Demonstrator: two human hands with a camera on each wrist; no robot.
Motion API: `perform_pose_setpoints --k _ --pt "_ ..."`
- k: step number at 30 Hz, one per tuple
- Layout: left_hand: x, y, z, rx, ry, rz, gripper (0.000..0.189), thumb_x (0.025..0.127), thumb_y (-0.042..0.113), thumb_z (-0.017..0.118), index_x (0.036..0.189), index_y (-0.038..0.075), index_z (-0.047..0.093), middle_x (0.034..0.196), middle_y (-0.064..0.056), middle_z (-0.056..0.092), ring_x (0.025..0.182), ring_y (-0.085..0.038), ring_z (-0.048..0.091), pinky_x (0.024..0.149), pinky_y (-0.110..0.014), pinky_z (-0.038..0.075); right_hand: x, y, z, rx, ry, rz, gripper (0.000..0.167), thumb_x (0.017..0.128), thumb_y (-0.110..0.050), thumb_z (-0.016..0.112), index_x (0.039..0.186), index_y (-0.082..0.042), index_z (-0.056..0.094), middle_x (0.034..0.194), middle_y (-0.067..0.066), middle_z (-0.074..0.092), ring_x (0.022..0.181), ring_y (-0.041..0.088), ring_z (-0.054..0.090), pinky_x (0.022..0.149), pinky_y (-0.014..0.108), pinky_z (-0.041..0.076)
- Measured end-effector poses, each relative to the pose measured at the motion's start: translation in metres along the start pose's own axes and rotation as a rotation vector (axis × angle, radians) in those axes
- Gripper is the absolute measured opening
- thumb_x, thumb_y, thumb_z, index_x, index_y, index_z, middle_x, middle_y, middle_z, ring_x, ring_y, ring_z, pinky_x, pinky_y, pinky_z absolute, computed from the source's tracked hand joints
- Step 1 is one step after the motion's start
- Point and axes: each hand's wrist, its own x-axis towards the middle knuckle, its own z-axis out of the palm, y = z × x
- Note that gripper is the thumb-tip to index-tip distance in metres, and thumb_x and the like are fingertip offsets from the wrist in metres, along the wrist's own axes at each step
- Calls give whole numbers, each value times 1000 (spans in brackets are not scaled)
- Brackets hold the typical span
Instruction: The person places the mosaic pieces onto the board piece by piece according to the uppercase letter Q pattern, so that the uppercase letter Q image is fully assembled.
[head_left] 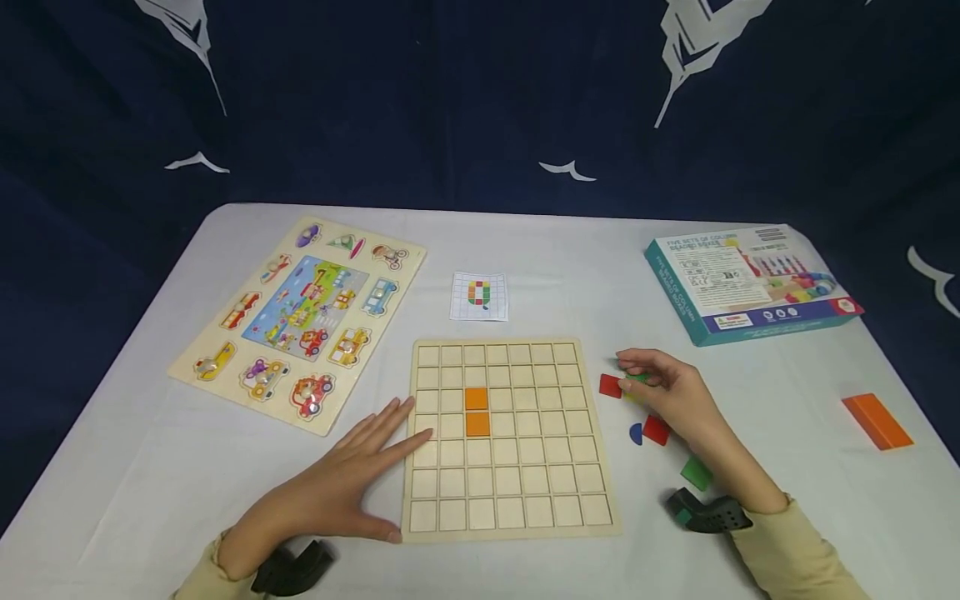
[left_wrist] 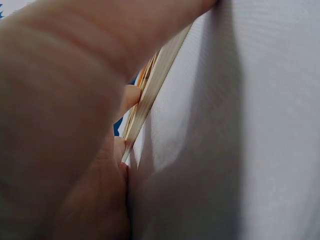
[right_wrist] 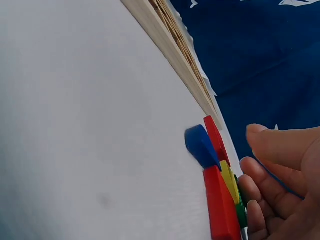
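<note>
The right hand (head_left: 675, 393) seems to be choosing among coloured tiles (head_left: 656, 431) beneath, its grip unclear; next likely needs precise pinching. The spread left hand (head_left: 347, 475) touches the grid board (head_left: 517, 533).

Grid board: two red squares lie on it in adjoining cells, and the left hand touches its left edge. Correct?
The colour is wrong: the head view shows two orange squares, not red ones, on the grid board, in adjoining cells; the left hand touches its left edge.

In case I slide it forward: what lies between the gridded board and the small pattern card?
Nothing lies there: only bare white tabletop separates the gridded board from the pattern card, as the head view shows.
</note>
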Motion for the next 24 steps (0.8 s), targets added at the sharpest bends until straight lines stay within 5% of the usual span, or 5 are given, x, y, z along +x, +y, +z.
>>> perform_pose_setpoints --k 7,12,15,21,24 --pt "0 2 -2 -6 -2 1 107 63 55 78 149 18 28 156 -10 0 140 -29 0 108 -27 -6 -1 1 8 -184 -22 -92 41 77 -6 76 116 -5 63 112 11 60 107 27 50 90 39 42" --pt "0 2 -2 -6 -12 -8 106 63 57 77 149 18 27 156 -8 -1 140 -28 -1 108 -27 -6 -2 -2 14 -211 -1 -127 41 74 1 76 114 -3 65 111 13 61 110 31 46 89 49 42" --pt "0 2 -3 -15 -16 -13 107 63 57 77 149 19 26 156 -8 -2 140 -27 -1 108 -27 -6 -2 -3 16 -232 34 -153 40 73 4 76 112 -2 66 107 12 63 107 29 47 88 43 44" --pt "0 1 -2 -20 -16 -12 107 63 57 77 149 19 26 156 -8 -1 140 -27 -2 108 -28 -6 -2 -2 18 -230 76 -201 38 71 7 76 108 -1 68 103 12 65 104 28 51 84 8 35" --pt "1 1 -2 -21 -16 -16 107 62 57 77 149 19 27 156 -7 -1 140 -26 -2 108 -28 -6 -2 -2 18 -220 83 -200 37 72 5 76 108 -1 68 103 12 65 103 28 52 83 5 33"
